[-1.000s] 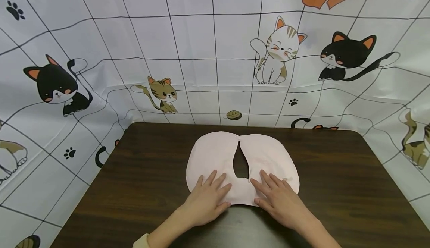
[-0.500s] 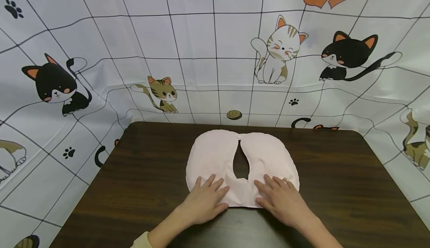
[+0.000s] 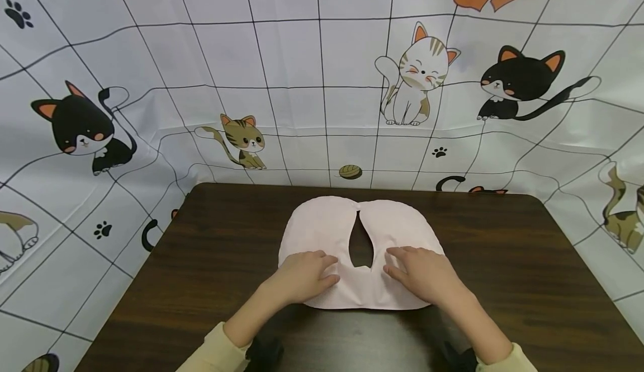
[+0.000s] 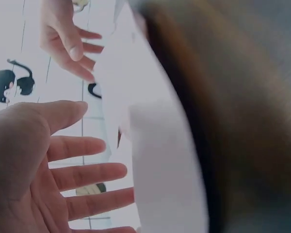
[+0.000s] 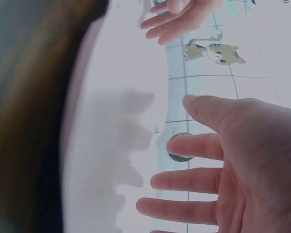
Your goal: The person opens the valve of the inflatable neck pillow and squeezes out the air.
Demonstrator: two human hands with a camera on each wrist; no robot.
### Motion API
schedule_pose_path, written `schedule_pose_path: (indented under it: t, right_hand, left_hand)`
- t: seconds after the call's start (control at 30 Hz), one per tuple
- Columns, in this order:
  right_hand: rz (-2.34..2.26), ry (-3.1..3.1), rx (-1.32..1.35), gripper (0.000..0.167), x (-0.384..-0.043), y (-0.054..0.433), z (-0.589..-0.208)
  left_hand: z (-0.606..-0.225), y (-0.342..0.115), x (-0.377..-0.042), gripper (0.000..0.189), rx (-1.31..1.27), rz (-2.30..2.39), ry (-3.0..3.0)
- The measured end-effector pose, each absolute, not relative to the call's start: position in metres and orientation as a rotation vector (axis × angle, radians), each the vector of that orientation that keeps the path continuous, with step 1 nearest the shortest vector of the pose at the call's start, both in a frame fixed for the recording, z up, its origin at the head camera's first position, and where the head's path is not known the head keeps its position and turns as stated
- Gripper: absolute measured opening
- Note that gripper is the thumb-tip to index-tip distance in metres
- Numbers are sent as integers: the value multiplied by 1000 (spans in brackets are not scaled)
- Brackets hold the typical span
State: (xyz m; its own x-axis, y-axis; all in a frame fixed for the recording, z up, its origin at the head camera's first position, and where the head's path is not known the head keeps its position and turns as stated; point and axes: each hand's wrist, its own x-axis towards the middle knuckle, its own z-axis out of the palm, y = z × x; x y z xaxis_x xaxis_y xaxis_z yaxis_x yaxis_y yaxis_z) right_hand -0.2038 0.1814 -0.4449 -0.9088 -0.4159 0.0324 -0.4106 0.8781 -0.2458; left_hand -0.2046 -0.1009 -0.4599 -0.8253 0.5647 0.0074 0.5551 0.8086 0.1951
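Observation:
A pale pink U-shaped pillow [image 3: 359, 291] lies flat on the dark wooden table, its two lobes meeting at the far end around a narrow dark opening. Over its left lobe my left hand [image 3: 304, 276] is held with fingers spread and nearly straight, as the left wrist view shows. My right hand [image 3: 422, 274] hovers over the right lobe in the same way, and in the right wrist view its fingers [image 5: 184, 179] stand apart from the pillow's surface [image 5: 104, 145]. Neither hand grips anything. The hands partly cover the pillow's outer near sides.
The brown wooden table [image 3: 201, 260] extends on both sides of the pillow. A white curtain [image 3: 297, 53] with printed cats and grid lines stands behind the table and along both sides.
Both hands have risen from resting flat on the near part of the pillow to above it. More of both yellow sleeves shows. The pillow stays in nearly the same place.

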Motion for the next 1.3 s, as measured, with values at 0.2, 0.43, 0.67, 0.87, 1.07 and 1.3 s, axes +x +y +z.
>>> schedule_pose_path:
  t: [0.2,0.43,0.67,0.87,1.07,1.3]
  right_hand:
    - [-439,3067,-697,45,-231,176,-442]
    - [-474,3106,-723,59,-265,163,-457]
    - [-532,3170,-570,76,-299,154,-481]
    - [-502,3162,-485,76,-309,154,-495]
    - [-431,3142,-447,73,-308,153,-498]
    - [-386,3124,-422,74,-308,154,-506]
  left_hand:
    - [-449,-99,-238,37,834,345,2986]
    - [-456,-96,-274,38,770,332,3129]
    - [-478,-91,-296,59,584,342,3132]
    - [-485,-86,-303,71,497,279,3132]
    - [-487,-84,-306,72,492,236,3137]
    - [-491,-84,-308,72,483,243,3111]
